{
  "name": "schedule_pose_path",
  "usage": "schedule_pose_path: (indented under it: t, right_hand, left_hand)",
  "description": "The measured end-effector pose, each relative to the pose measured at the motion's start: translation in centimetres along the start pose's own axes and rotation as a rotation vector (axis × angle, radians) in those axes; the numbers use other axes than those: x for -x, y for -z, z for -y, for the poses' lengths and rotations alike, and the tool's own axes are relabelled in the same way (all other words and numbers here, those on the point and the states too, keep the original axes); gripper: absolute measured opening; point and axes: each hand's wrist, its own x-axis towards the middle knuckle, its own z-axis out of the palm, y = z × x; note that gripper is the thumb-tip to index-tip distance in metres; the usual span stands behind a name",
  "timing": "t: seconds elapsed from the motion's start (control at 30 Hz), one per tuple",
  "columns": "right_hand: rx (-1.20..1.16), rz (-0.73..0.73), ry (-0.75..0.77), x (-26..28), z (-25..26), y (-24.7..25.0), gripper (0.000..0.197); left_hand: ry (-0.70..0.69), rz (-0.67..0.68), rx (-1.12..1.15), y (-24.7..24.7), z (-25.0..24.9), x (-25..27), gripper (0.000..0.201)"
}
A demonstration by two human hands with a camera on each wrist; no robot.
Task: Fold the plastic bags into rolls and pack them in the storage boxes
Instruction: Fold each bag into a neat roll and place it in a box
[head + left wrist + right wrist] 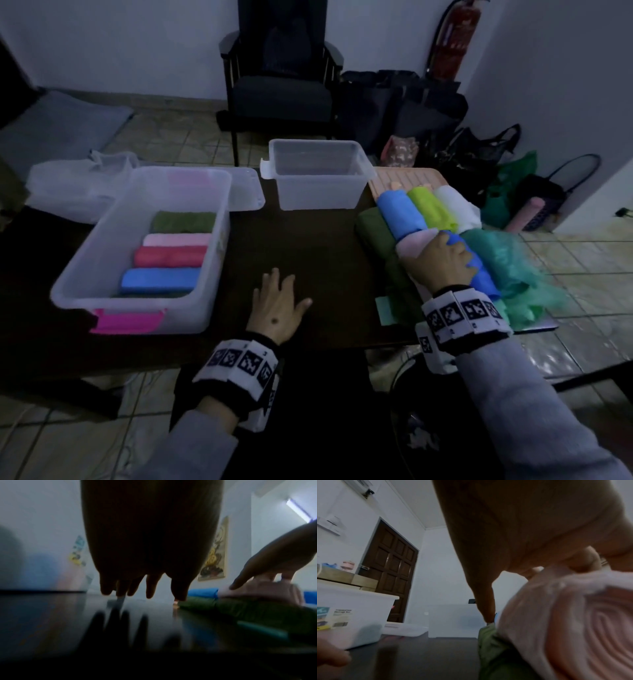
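the head view looks forward and down from above onto the bench [308, 240], hands low in the frame, chair [279, 78] at upper centre. the left wrist view sits just over the bench [51, 615], looking level along the fingers [150, 586] toward a wall. the right wrist view, very near the pink roll [565, 622] at lower right, tilts up toward a door [390, 568]. all three share the pink roll [412, 245] [257, 589].
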Motion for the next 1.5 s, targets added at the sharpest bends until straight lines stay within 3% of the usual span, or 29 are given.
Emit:
schedule_pose_path:
  t: [0.07,0.23,0.43,0.53,0.63,0.77,0.93,1.07,1.2,1.27,1.3,1.4,1.5]
  right_hand:
    - [0.029,0.03,-0.027,0.0,-0.2,-0.6,0.074]
    - [-0.011,0.03,-0.023,-0.2,0.3,-1.1,0.051]
    - [0.011,0.004,0.074,0.6,1.7,-0.4,0.062]
    - [-0.079,0.118,0.156,1.4,3.9,-0.3,0.068]
    - [-0.068,0.362,0.132,2.5,7.1,-1.9,0.06]
    - [-0.028,0.304,0.229,4.7,8.7,-4.2,0.065]
    - [0.042,0.304,0.161,6.3,9.3,-6.9,0.062]
    - [-0.115,0.45,0.044,5.4,9.5,-6.5,0.092]
    - [-0.392,0.648,-0.022,4.0,10.0,-5.6,0.074]
    - [-0.515,0.694,-0.128,4.3,10.6,-4.9,0.068]
    - [-0.572,0.71,-0.168,4.6,10.6,-4.6,0.059]
    - [-0.561,0.725,0.0,5.1,9.3,-4.8,0.037]
    - [-0.202,0.436,0.421,5.2,7.8,-4.8,0.034]
  left_hand:
    - [0.02,-0.038,-0.038,-0.8,1.0,-0.6,0.065]
    - [0.061,-0.107,-0.141,-1.7,2.6,-1.0,0.067]
    - [0.057,-0.148,-0.198,-2.2,3.0,-0.9,0.066]
    - [0.048,-0.158,-0.201,-2.2,3.2,-0.9,0.065]
    - [0.042,-0.169,-0.2,-2.2,3.3,-0.8,0.065]
    - [0.03,-0.195,-0.2,-2.4,3.4,-0.9,0.065]
    - [0.013,-0.219,-0.186,-2.7,3.6,-0.9,0.066]
    - [0.01,-0.052,-0.066,-1.0,3.6,-0.9,0.085]
    - [-0.079,-0.018,0.111,-0.3,2.5,-0.2,0.111]
    - [-0.146,-0.036,0.188,-0.3,1.2,0.3,0.107]
    - [-0.152,-0.052,0.25,-0.1,0.6,0.3,0.094]
    - [0.019,-0.135,0.445,0.8,0.3,-0.8,0.045]
    - [0.133,-0.343,0.486,2.0,1.5,-1.6,0.044]
